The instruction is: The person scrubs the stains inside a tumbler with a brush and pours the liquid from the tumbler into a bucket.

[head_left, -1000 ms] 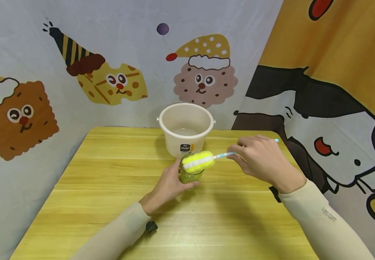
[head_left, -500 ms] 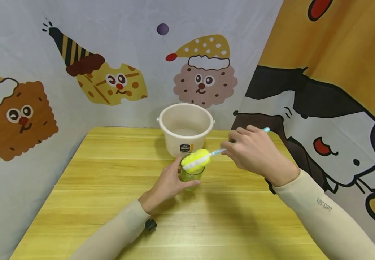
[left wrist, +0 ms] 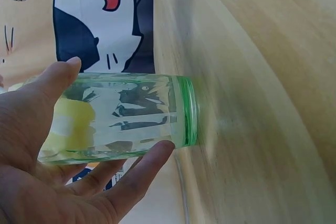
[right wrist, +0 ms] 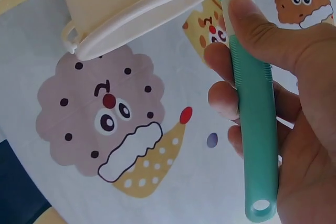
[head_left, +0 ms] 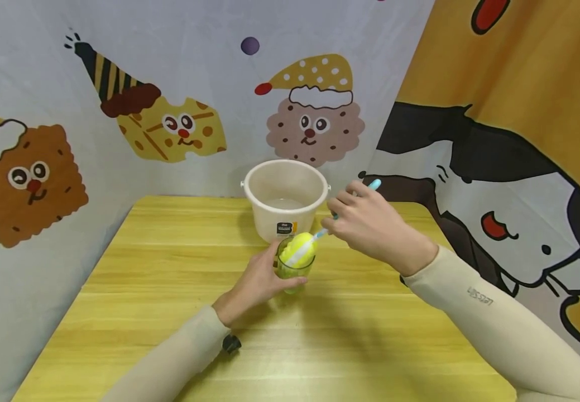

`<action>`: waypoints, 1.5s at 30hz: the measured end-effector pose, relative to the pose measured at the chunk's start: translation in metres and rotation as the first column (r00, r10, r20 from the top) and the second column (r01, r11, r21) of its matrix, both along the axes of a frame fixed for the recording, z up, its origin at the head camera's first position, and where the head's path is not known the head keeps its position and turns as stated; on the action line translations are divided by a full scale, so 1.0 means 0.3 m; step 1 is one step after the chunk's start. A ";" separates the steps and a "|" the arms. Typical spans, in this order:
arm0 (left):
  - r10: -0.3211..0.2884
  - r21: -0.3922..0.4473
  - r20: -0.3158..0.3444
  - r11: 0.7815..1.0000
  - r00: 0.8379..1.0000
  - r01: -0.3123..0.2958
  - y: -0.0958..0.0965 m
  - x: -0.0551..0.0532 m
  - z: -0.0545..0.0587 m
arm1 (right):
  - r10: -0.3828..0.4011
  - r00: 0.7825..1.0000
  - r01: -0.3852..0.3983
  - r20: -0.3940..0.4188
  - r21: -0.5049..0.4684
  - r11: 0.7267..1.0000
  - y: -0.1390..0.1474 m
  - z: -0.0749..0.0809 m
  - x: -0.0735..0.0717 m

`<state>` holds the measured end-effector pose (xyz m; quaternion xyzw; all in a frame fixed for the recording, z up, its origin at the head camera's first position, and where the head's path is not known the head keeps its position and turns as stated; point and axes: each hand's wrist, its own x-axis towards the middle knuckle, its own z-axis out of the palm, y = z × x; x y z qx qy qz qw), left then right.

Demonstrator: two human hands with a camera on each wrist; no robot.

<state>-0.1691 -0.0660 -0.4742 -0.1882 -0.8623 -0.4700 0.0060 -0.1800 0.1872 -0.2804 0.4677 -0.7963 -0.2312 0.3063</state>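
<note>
My left hand (head_left: 257,282) grips a clear green glass cup (head_left: 292,273) around its side. In the left wrist view, the thumb and fingers lie on opposite sides of the cup (left wrist: 131,116), whose base is at or close to the tabletop. My right hand (head_left: 372,226) holds a sponge cup brush by its teal handle (right wrist: 256,124), thumb pressed along the grip. The brush's yellow and white sponge head (head_left: 303,248) slants into the cup's mouth. Through the glass, the yellow sponge (left wrist: 79,124) shows in the upper part of the cup.
A cream bucket (head_left: 267,218) with a dark label stands just behind the cup. The wooden table (head_left: 169,268) lies beneath both hands. A small black object (head_left: 231,343) shows beside the left wrist. Cartoon-printed cloth (head_left: 179,50) hangs behind and at the right.
My right hand has moved left and up, tilting the brush steeper. The sponge head has gone from lying across the cup's rim to partly inside. My left hand stays about the cup.
</note>
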 end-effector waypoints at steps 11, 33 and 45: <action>0.017 0.005 -0.005 1.000 1.000 -0.017 -0.011 -0.008 -0.003 | 0.021 0.999 -0.015 -0.041 0.143 0.990 -0.099 -0.026 -0.042; -0.020 -0.027 0.018 0.999 1.000 0.020 -0.003 -0.020 -0.001 | -0.015 1.000 0.017 -0.010 0.283 0.959 -0.150 -0.141 -0.068; -0.022 -0.023 0.018 0.999 1.000 0.022 -0.002 -0.014 0.001 | -0.029 0.999 0.032 -0.016 0.274 0.961 -0.148 -0.150 -0.069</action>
